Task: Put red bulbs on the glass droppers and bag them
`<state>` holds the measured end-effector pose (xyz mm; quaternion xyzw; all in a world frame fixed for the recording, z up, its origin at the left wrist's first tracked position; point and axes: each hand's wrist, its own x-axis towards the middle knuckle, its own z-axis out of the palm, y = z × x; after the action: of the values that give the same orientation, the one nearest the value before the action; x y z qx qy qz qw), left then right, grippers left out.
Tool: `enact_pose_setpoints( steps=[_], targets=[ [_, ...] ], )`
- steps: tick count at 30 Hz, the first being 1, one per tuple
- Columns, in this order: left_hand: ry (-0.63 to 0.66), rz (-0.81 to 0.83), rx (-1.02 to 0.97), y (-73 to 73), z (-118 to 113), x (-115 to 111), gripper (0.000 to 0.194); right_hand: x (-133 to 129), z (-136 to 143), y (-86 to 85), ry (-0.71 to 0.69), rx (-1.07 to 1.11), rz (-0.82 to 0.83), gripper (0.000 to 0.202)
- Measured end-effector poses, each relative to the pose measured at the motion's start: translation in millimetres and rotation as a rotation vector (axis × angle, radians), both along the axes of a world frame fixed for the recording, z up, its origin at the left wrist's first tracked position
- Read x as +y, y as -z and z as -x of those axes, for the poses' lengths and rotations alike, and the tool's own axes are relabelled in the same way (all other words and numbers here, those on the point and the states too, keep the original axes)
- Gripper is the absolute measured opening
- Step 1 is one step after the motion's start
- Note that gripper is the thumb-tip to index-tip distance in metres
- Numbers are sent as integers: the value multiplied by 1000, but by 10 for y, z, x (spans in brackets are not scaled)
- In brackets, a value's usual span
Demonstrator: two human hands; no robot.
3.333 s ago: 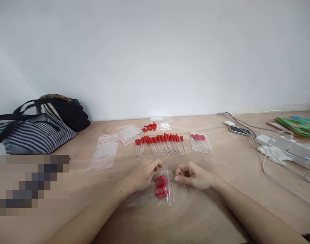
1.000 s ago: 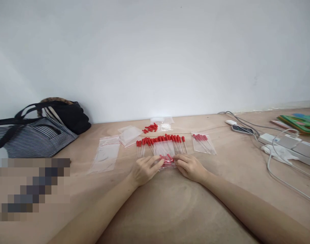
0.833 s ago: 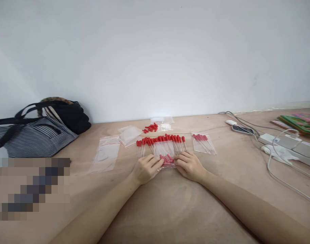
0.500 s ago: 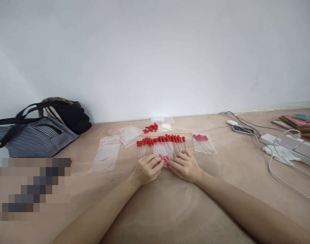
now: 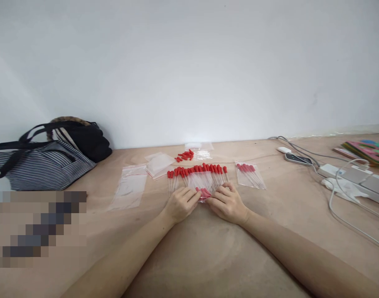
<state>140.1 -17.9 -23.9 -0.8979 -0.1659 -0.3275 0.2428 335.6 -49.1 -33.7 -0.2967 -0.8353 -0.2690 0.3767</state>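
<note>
Between my two hands lies a small clear zip bag (image 5: 200,181), with several red-bulbed droppers inside it. The bag's near edge is pinched by my left hand (image 5: 182,204) at its left corner. My right hand (image 5: 228,203) has its fingers closed on the right corner of the same edge. Just beyond, a row of loose glass droppers (image 5: 216,170) with red rubber bulbs lies side by side, partly covered by the bag and my fingers. To the right rests another clear bag (image 5: 250,175) with several droppers in it.
Flat plastic bags (image 5: 130,186) lie left of the droppers. Loose red bulbs (image 5: 186,155) and thin glass tubes (image 5: 203,154) are near the wall. A striped bag (image 5: 49,165) stands at left. Right are a phone (image 5: 298,159), power strip (image 5: 351,174), cables and coloured sheets (image 5: 368,151).
My left fingers have drawn together and shifted slightly at the bag's near edge. My right hand stays nearly in place. Fingers on the coloured sheets at the right edge have gone from view.
</note>
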Motion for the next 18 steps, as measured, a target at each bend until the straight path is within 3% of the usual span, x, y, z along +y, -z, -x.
enact_pose_setpoints(
  steps=[8,18],
  targets=[
    [31,-21,-23,-24,-6,-10,11,19,57,7,108,39,10,9],
    [-33,71,-79,-7,-5,-10,13,44,60,1,49,41,40,14]
  ],
)
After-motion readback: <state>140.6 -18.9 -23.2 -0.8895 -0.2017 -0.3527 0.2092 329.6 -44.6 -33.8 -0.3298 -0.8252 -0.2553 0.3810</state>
